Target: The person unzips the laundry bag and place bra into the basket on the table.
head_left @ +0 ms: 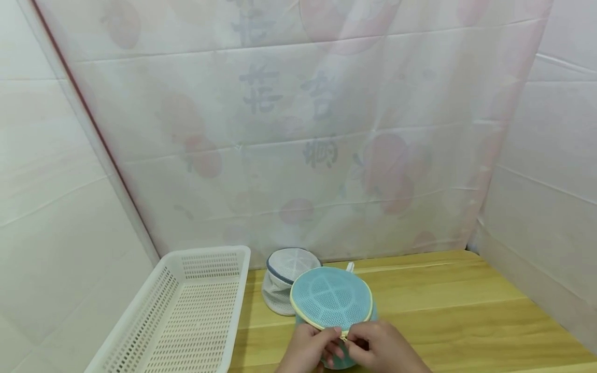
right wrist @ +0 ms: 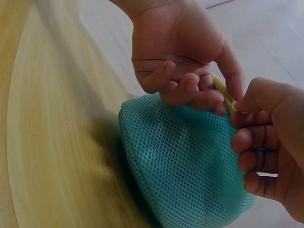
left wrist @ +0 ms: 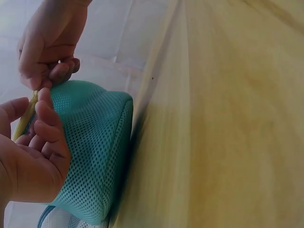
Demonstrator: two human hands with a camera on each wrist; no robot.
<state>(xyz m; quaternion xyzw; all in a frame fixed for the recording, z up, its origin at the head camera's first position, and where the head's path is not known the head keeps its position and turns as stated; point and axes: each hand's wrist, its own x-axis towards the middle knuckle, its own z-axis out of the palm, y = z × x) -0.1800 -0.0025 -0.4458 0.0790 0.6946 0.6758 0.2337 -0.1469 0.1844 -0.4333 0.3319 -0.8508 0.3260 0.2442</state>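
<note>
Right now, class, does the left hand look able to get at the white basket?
Probably yes: only wooden tabletop shows between the left hand and the white basket, though that hand pinches the yellow edging of the teal mesh bag and would likely need to let go first.

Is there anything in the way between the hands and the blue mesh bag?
No, nothing visible. The left hand and right hand pinch the yellow zip edge of the blue mesh bag. The white mesh bag is behind it and the white basket off to the left.

Teal bag pt. hidden, basket cut off
</note>
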